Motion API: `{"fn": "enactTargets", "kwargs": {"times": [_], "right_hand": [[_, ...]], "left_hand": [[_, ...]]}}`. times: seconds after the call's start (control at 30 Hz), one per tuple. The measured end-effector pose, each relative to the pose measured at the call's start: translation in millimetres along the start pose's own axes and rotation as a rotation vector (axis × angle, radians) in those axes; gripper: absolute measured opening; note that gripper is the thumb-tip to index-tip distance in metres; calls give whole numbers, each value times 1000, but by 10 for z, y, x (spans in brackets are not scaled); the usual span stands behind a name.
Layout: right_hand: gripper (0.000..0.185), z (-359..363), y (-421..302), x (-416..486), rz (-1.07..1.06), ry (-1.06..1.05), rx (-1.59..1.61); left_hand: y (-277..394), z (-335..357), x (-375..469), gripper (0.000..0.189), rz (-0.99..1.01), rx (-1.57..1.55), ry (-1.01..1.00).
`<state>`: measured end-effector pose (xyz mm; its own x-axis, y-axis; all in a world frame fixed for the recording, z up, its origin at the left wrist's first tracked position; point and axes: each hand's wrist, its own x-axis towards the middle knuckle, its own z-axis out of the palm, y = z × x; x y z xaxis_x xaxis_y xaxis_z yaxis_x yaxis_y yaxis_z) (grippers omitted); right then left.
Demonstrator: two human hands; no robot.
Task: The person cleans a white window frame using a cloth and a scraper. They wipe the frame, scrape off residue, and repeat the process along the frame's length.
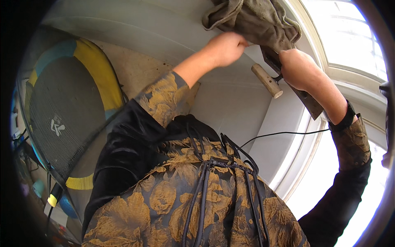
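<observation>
A plastering trowel (305, 102) with a long, stained metal blade and a round wooden handle (268, 81) is held up near the window. My right hand (297, 68) is closed over the blade's edge, beside the handle's mount. A brown-grey cloth (262, 21) covers the blade's far end and hangs in folds above both hands. My left hand (227, 48) is curled just below the cloth, left of the blade. Its fingertips are blurred and partly turned away. A thin pale bit shows at them, but whether they grip it cannot be made out.
A window (348, 34) with a pale frame lies close on the right. White wall panels (228, 108) stand ahead. A black cord (287, 133) crosses to the window side. At left, a mini trampoline (68, 102) with yellow and blue padding leans upright. My patterned apron (191, 197) has dangling ties.
</observation>
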<state>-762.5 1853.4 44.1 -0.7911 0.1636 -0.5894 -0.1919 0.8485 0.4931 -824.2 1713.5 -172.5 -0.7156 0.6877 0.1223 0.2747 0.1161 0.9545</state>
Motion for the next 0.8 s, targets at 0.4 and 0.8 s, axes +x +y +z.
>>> {"fn": "enactTargets", "kwargs": {"times": [0.4,0.8], "right_hand": [[13,-57,-273,61,-50,-42,-110],[13,61,-436,42,-32,-21,-161]], "left_hand": [[629,888,-386,75,-383,-1204,-17],[397,1370,-95,27,-420,-958,112]]}}
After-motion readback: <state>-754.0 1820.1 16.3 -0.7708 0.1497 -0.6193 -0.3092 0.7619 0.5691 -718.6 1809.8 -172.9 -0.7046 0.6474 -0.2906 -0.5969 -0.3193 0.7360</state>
